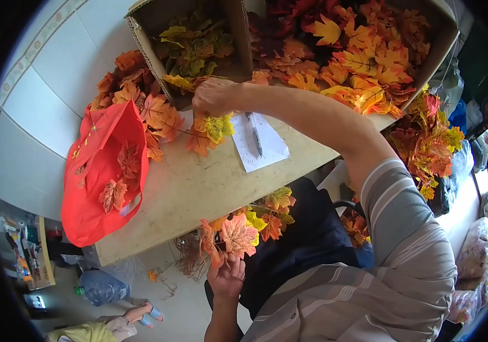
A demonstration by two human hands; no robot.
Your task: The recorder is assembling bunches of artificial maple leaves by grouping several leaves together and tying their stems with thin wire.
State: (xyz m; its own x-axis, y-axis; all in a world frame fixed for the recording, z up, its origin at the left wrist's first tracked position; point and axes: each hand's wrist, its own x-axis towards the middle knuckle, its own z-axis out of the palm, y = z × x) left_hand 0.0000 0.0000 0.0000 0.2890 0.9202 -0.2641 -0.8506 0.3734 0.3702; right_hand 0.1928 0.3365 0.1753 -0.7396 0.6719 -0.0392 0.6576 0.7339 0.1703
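Note:
My left hand [227, 277] is closed on the lower end of an artificial maple leaf garland [240, 236], just off the table's near edge. Pink-orange, yellow and green leaves fan out from it to the right. Stretched across the table, my right hand [214, 97] is at the front edge of a cardboard box [147, 54] of green-yellow leaves [198, 48]. Its fingers are curled down, and whatever they grip is hidden. A yellow leaf [219, 129] and an orange leaf [200, 142] lie just below that hand.
A red bag [104, 171] with brown-orange leaves stands at the table's left end. A pen [255, 137] rests on white paper [272, 153]. Orange leaves [375, 62] fill a larger box at the back right. A person's feet [152, 314] show at lower left.

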